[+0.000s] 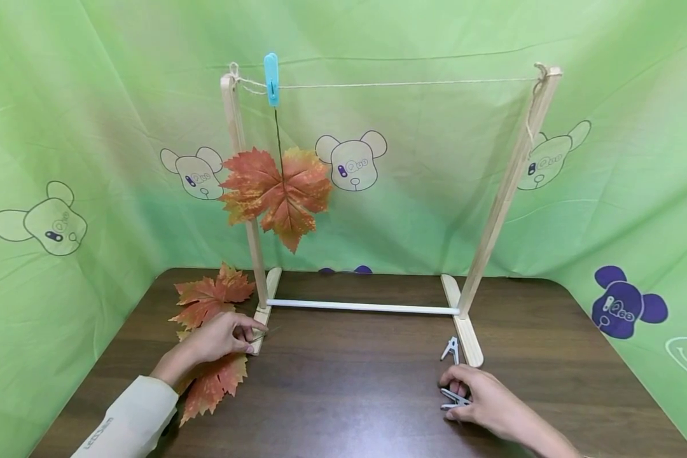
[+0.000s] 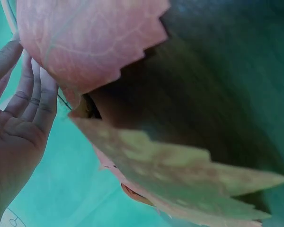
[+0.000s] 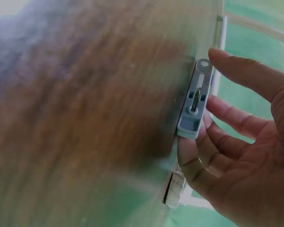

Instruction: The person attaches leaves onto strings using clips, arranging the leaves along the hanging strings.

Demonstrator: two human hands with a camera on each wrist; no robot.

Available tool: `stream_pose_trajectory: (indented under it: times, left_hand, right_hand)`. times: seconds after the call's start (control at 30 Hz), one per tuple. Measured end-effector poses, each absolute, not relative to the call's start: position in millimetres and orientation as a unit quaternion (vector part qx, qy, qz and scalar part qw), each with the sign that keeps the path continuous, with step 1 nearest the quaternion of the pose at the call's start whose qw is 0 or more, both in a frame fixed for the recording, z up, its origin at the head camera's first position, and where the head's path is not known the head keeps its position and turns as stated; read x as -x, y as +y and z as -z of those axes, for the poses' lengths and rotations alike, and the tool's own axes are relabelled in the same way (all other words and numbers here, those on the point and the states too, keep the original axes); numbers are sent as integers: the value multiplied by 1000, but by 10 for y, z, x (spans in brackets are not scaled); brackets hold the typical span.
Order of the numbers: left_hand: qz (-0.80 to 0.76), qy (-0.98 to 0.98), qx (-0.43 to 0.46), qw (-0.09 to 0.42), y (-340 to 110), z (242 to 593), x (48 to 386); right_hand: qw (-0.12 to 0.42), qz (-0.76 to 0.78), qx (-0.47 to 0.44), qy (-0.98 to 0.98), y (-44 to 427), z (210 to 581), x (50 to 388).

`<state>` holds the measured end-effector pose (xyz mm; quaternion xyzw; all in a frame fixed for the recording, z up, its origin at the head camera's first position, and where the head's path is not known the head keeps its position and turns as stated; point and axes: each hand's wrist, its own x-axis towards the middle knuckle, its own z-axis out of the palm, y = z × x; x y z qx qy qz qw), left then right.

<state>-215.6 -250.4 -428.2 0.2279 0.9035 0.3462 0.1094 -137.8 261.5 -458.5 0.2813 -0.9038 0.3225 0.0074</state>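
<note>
My left hand (image 1: pixel 220 337) is over the autumn maple leaves at the table's left, its thumb and fingertips pinched at a thin leaf stem. One orange-red leaf (image 1: pixel 214 385) shows below the hand and another leaf (image 1: pixel 212 299) beyond it. In the left wrist view, a large leaf (image 2: pixel 94 42) hides part of the fingertips. On the right, my right hand (image 1: pixel 483 401) holds a grey clothespin (image 3: pixel 195 101) between thumb and fingers, low at the tabletop. A second grey clothespin (image 1: pixel 451 349) lies just beyond that hand.
A wooden frame with a left post (image 1: pixel 254 254) and right post (image 1: pixel 506 191) carries a string (image 1: pixel 406 83). A blue clothespin (image 1: pixel 271 79) on it holds up a maple leaf (image 1: pixel 286 197). A white rod (image 1: pixel 360 307) joins the feet. Green printed cloth (image 1: pixel 423 210) surrounds the table (image 1: pixel 343 381).
</note>
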Motion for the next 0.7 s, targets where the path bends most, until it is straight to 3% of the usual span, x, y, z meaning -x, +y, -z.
stream_pose_trajectory:
  times: [0.7]
  left_hand:
    - [-376,886,-234,139,-2516,4315,2184]
  right_hand:
    - [3,-301,-288,-909,2537,4579,1412]
